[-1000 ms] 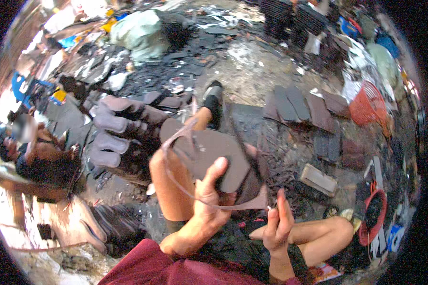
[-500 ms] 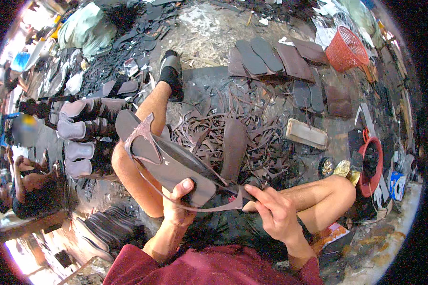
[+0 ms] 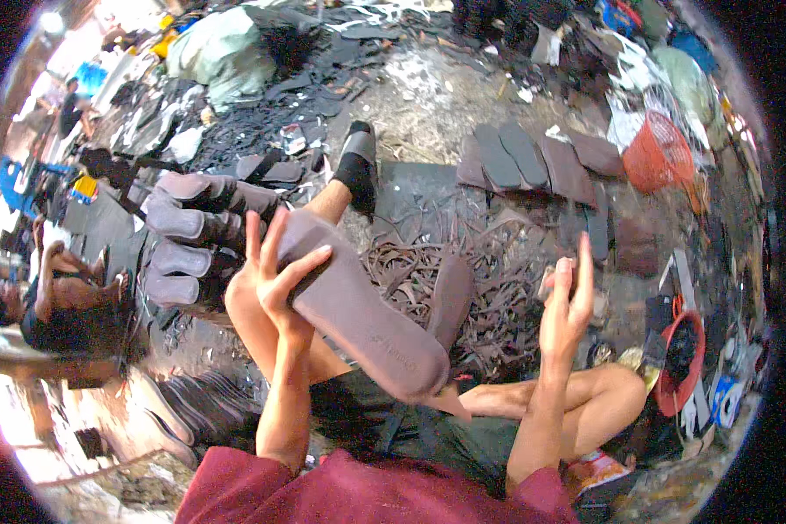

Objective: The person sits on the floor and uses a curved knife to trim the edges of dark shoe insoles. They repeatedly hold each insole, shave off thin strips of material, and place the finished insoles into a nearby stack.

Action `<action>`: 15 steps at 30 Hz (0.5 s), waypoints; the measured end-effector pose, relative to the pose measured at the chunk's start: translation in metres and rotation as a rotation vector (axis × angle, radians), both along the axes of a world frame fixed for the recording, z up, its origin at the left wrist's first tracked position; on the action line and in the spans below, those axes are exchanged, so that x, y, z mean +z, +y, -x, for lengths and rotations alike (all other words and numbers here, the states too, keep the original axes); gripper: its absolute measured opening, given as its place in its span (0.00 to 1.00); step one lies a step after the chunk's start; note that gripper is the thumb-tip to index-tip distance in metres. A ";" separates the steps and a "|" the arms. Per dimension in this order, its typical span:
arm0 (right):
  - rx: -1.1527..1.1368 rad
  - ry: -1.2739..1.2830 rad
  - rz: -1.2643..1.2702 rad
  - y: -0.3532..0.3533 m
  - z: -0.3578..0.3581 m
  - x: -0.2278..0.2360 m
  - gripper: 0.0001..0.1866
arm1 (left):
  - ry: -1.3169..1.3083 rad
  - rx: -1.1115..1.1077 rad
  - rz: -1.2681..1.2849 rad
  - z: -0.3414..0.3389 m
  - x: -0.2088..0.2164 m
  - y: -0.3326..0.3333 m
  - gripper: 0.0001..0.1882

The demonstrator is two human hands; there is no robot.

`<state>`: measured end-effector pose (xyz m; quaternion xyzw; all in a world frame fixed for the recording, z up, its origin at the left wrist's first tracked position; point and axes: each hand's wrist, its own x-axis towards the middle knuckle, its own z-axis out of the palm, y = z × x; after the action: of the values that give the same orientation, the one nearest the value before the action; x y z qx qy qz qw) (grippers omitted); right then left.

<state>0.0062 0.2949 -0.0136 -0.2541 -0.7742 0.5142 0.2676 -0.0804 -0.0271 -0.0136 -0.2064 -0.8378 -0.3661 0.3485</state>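
My left hand (image 3: 279,284) grips a brown shoe sole (image 3: 367,327) near its upper-left end, fingers spread along the edge. The sole slants down to the right over my lap, smooth face up with a small printed mark. A pointed brown piece (image 3: 450,403) shows by its lower end; I cannot tell whether it is attached. My right hand (image 3: 565,310) is raised apart from the sole, one finger stretched and the others bent around something pale and unclear. Between my legs, another brown sole (image 3: 451,301) lies on a heap of thin trimmed strips (image 3: 506,310).
Flat sole pieces (image 3: 511,157) lie ahead, left of a red mesh basket (image 3: 659,153). Stacked grey-brown soles (image 3: 179,218) stand at left, with more (image 3: 205,415) at lower left. A red bowl (image 3: 679,362) is at right. Another person (image 3: 57,297) sits far left.
The sole has been turned over and raised, its smooth brown face now showing. The long strip hanging along it is gone from there. My right hand has moved away, up and right.
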 end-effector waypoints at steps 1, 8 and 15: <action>-0.045 0.059 0.033 0.002 0.005 0.005 0.27 | 0.116 0.035 0.029 0.009 0.008 0.004 0.14; 0.745 -0.072 0.862 -0.059 0.019 0.023 0.22 | 0.266 -0.260 0.136 0.029 0.027 0.052 0.24; 0.454 0.087 1.045 -0.066 0.023 0.019 0.16 | -0.826 -0.191 -0.995 -0.042 0.004 0.068 0.24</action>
<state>-0.0165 0.2285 0.0058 -0.1584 -0.4405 0.8834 0.0209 -0.0383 0.0408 -0.0096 0.0633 -0.6113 -0.7886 0.0179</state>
